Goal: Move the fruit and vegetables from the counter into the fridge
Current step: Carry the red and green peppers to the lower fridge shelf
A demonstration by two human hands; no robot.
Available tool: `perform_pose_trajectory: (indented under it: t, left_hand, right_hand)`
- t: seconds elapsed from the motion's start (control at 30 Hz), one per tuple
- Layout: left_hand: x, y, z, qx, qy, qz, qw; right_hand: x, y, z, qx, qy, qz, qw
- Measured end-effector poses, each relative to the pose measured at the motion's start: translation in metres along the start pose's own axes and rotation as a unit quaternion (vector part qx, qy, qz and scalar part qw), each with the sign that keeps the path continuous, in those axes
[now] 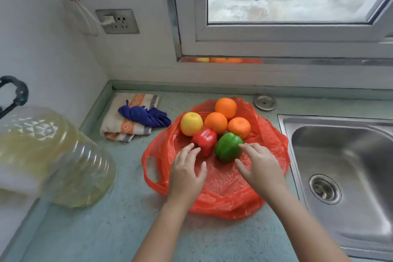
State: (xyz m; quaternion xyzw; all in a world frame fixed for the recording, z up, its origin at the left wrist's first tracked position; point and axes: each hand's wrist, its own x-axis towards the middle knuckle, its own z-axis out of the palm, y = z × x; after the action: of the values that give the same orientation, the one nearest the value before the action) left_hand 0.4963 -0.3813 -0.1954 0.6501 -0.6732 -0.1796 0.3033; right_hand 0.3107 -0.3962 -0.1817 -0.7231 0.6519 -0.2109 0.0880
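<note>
A red plastic bag lies spread flat on the pale green counter. On it sit a red bell pepper, a green bell pepper, a yellow fruit and three oranges. My left hand reaches over the bag with fingers spread, its fingertips touching the red pepper's left side. My right hand is spread beside the green pepper, with fingertips at that pepper's right edge. Neither hand holds anything.
A steel sink lies to the right of the bag. A folded striped towel with a blue cloth on it lies at the back left. A large clear oil jug stands at the left. A window is behind the counter.
</note>
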Motion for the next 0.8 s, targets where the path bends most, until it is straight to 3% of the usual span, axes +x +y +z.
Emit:
perform_pose_trajectory:
  t: [0.23, 0.47, 0.8]
  left_hand:
    - [0.050, -0.025, 0.015, -0.004, -0.055, 0.006, 0.998]
    - [0.071, -0.045, 0.039, -0.019, -0.093, 0.012, 0.995]
    - [0.079, -0.050, 0.055, -0.030, -0.095, -0.013, 0.995]
  right_hand:
    - [0.024, -0.004, 0.023, 0.001, -0.026, 0.104, 0.994]
    - [0.044, -0.006, 0.043, 0.053, -0.055, 0.252, 0.965]
    - [0.059, 0.001, 0.064, 0.151, -0.084, 0.351, 0.920]
